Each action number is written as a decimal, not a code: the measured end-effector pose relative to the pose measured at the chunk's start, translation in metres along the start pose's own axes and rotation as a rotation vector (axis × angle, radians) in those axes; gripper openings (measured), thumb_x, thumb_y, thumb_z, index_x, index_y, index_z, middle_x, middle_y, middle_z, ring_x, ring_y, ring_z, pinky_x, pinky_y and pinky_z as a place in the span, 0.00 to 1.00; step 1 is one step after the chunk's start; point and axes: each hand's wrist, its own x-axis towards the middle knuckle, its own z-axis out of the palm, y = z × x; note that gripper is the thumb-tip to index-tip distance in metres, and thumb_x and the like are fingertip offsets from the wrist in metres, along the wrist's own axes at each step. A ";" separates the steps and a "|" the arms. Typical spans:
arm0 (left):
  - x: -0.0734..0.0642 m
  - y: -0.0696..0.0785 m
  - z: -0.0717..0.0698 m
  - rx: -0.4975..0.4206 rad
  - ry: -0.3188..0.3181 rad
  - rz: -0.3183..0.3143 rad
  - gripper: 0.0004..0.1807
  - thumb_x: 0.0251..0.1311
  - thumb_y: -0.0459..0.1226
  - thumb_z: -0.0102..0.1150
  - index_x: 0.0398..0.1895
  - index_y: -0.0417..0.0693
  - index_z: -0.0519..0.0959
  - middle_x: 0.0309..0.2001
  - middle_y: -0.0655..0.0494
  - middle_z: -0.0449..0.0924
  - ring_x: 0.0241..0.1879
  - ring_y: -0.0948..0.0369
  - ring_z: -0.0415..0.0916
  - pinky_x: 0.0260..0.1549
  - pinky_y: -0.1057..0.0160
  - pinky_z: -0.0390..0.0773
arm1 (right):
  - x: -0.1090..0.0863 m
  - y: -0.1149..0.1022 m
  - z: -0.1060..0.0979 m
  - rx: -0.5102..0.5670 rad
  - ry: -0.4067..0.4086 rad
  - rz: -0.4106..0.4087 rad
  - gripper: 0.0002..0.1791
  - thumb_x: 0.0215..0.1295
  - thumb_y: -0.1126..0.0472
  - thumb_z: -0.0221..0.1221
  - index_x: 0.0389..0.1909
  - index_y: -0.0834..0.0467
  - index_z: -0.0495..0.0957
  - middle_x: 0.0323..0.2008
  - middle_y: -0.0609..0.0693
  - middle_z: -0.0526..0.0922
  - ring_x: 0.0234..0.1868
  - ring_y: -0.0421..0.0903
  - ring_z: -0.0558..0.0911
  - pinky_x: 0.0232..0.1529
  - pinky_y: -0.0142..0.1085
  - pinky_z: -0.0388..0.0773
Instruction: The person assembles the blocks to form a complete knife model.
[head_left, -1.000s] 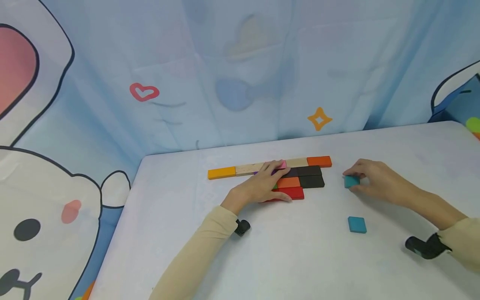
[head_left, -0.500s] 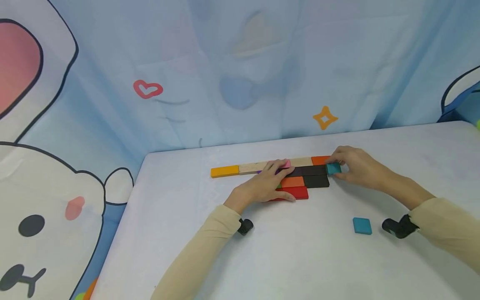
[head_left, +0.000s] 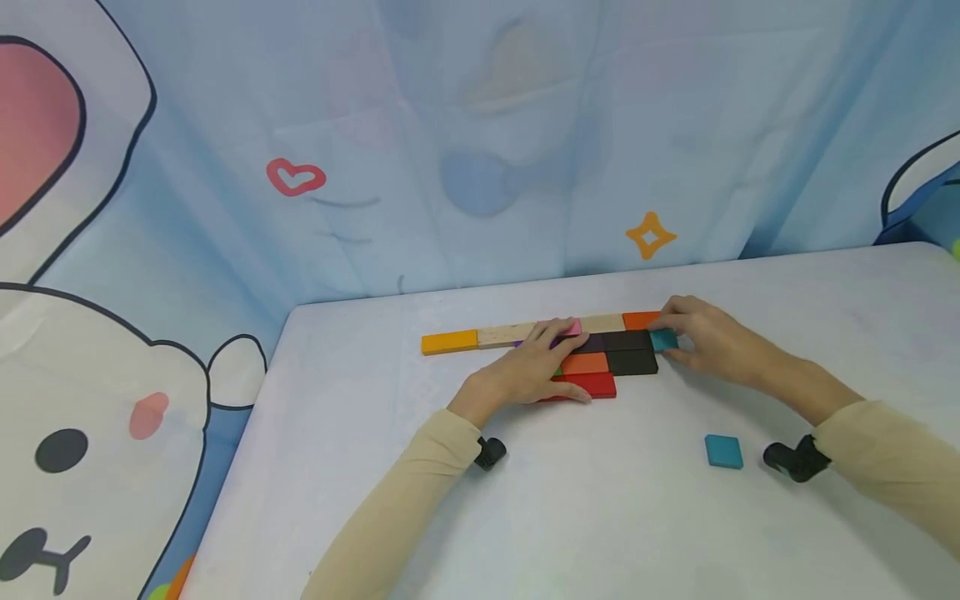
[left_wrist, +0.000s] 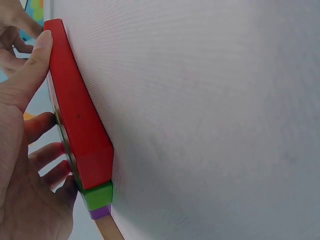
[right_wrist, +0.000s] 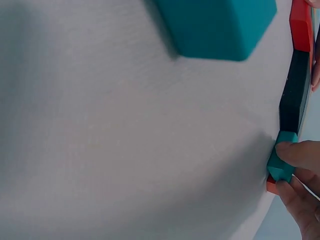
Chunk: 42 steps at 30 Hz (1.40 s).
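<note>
My right hand (head_left: pixel 723 342) pinches a small teal square block (head_left: pixel 663 340) between thumb and fingers. That block sits at the right end of the black blocks (head_left: pixel 632 362), beside the orange block (head_left: pixel 641 320) of the back row. My left hand (head_left: pixel 517 368) lies spread over the group of coloured blocks. Its thumb rests on the red block (head_left: pixel 597 385) at the front, and its fingers reach toward the pink block (head_left: pixel 573 327). Green (left_wrist: pixel 98 195) and purple (left_wrist: pixel 100 212) blocks show behind the red one in the left wrist view; the hand covers part of the group.
A second teal square block (head_left: pixel 723 452) lies alone on the white table (head_left: pixel 600 517), nearer me. The back row runs left through plain wood pieces (head_left: pixel 506 335) to a yellow block (head_left: pixel 450 342). A printed blue curtain (head_left: pixel 450 233) hangs behind the table.
My right hand has carried the teal block leftward from the open table to the end of the black blocks, then settled it slightly further left. My left hand stays on the group.
</note>
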 end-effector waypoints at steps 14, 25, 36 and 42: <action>-0.001 0.001 -0.001 0.006 0.000 -0.001 0.51 0.67 0.63 0.62 0.86 0.56 0.52 0.85 0.54 0.39 0.82 0.55 0.39 0.77 0.60 0.57 | -0.009 -0.014 -0.004 -0.090 0.043 -0.061 0.22 0.54 0.68 0.78 0.51 0.65 0.86 0.47 0.62 0.81 0.49 0.59 0.81 0.48 0.54 0.86; -0.001 0.000 -0.002 0.004 -0.005 0.008 0.51 0.68 0.63 0.61 0.86 0.55 0.51 0.85 0.53 0.38 0.82 0.55 0.39 0.78 0.60 0.56 | -0.053 -0.029 -0.020 0.161 -0.392 0.004 0.17 0.57 0.50 0.78 0.45 0.49 0.86 0.36 0.38 0.78 0.37 0.36 0.76 0.38 0.31 0.82; -0.002 -0.002 -0.001 -0.006 0.003 0.009 0.51 0.68 0.62 0.61 0.86 0.55 0.51 0.85 0.52 0.39 0.82 0.54 0.40 0.78 0.58 0.57 | -0.086 -0.014 -0.006 0.244 -0.355 -0.046 0.21 0.51 0.57 0.81 0.46 0.53 0.86 0.42 0.40 0.77 0.38 0.34 0.76 0.40 0.28 0.83; -0.004 -0.003 -0.002 -0.011 0.004 0.000 0.51 0.68 0.62 0.61 0.86 0.55 0.51 0.85 0.53 0.39 0.82 0.54 0.40 0.77 0.58 0.58 | -0.083 -0.018 -0.001 0.220 -0.298 -0.031 0.28 0.50 0.51 0.82 0.51 0.57 0.86 0.45 0.41 0.77 0.37 0.33 0.75 0.41 0.28 0.84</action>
